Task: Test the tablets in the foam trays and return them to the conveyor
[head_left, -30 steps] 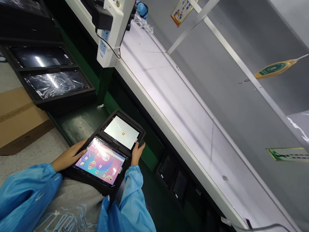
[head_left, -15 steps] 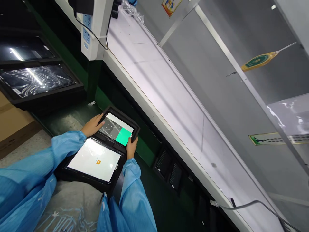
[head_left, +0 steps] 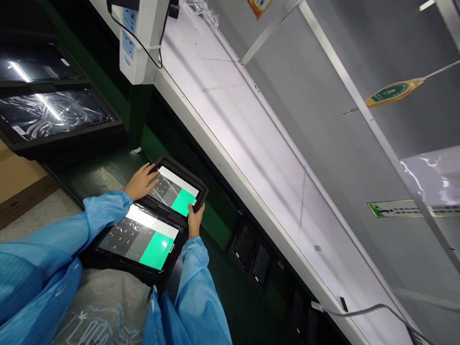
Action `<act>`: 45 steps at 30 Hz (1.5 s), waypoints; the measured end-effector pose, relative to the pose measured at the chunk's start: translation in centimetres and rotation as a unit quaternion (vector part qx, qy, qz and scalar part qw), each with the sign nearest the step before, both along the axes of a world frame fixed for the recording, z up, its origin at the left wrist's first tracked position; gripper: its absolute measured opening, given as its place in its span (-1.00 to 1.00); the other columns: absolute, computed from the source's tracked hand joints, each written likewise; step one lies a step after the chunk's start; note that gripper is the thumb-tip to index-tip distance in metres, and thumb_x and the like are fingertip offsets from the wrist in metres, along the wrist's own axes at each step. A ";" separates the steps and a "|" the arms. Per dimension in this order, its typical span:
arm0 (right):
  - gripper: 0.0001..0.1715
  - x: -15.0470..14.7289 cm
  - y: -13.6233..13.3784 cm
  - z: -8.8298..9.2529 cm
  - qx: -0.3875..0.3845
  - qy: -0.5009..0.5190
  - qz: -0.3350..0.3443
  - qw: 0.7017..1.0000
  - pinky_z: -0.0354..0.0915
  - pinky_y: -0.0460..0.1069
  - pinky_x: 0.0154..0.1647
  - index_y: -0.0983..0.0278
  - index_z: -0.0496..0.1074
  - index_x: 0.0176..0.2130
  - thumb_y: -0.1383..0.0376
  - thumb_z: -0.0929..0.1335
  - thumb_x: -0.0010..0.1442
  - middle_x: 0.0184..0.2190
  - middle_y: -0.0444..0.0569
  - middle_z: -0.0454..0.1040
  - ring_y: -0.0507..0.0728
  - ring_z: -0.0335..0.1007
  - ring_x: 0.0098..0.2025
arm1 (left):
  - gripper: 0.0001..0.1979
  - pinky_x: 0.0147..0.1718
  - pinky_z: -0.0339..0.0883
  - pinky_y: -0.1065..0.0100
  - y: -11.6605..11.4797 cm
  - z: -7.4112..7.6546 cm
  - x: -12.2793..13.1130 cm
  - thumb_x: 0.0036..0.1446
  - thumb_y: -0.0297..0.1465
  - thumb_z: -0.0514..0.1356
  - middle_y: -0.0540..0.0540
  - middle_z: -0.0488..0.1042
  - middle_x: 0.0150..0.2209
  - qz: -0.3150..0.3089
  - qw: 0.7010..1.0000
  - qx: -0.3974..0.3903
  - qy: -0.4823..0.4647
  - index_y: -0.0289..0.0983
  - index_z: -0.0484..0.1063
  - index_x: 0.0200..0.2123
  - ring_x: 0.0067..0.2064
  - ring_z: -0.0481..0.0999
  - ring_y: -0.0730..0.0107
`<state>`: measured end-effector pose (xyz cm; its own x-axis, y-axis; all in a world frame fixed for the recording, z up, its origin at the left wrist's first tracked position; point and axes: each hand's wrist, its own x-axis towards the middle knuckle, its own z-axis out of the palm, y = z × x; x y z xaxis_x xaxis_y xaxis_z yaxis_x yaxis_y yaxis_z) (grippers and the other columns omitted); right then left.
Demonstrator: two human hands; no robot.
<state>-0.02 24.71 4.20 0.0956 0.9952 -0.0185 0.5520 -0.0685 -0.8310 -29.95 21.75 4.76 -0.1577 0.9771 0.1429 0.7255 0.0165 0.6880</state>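
Two lit tablets lie in a black tray [head_left: 203,190] on the dark green surface, one beyond the other. The far tablet [head_left: 167,191] and the near tablet [head_left: 134,242] both show a grey keypad with a white strip and a green block. My left hand [head_left: 141,182] is open, its fingers spread over the left side of the far tablet's screen. At the right, my right hand [head_left: 195,219] is closed around the tray's edge, its thumb by the corner of the far tablet. The undersides of its fingers are hidden.
Left of me stands another black tray [head_left: 68,139] with film-covered tablets, above a cardboard box [head_left: 21,179]. A white shelf [head_left: 230,115] runs diagonally past, with a power strip [head_left: 132,52] on its post and a grey cable [head_left: 359,311]. More dark tablets [head_left: 261,262] lie beneath it.
The near tablet's screen has gone from white with an orange icon to the keypad. My left hand has lifted from the far tablet's edge and spread its fingers over the screen.
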 end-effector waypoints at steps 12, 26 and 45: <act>-0.07 0.2 0.1 -0.5 0.015 0.005 -0.019 1.000 0.26 0.16 0.25 0.33 0.10 0.38 0.07 0.40 0.16 0.27 0.23 0.34 0.29 0.30 0.29 | -0.49 0.36 -0.29 -0.31 0.0 0.2 0.7 0.35 -0.12 -0.02 -0.10 -0.13 0.50 -0.072 0.991 0.002 0.111 -0.06 0.33 0.30 0.50 -0.25 -0.12; -0.07 -0.3 -0.1 0.5 -0.027 0.047 -0.005 0.998 0.29 0.17 0.23 0.33 0.14 0.34 0.12 0.42 0.10 0.27 0.22 0.34 0.29 0.35 0.25 | -0.42 0.37 -0.20 -0.27 -0.1 0.6 0.1 0.37 -0.04 -0.07 -0.13 -0.15 0.50 -0.006 1.000 -0.002 0.026 -0.09 0.26 0.35 0.50 -0.33 -0.16; -0.08 -0.7 -1.2 2.0 -0.042 0.062 -0.015 0.997 0.22 0.20 0.31 0.31 0.15 0.35 -0.01 0.39 0.16 0.28 0.20 0.35 0.29 0.30 0.29 | -0.41 0.38 -0.05 -0.13 0.3 0.6 -0.9 0.33 -0.04 -0.05 -0.22 0.13 0.41 0.019 0.998 0.021 -0.054 -0.20 0.36 0.26 0.48 -0.10 -0.07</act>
<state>-0.68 23.52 6.20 0.1169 0.9865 -0.1149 0.4427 -0.1553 -0.8831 -30.84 22.02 5.32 -0.2123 0.9633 0.1645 0.6461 0.0121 0.7632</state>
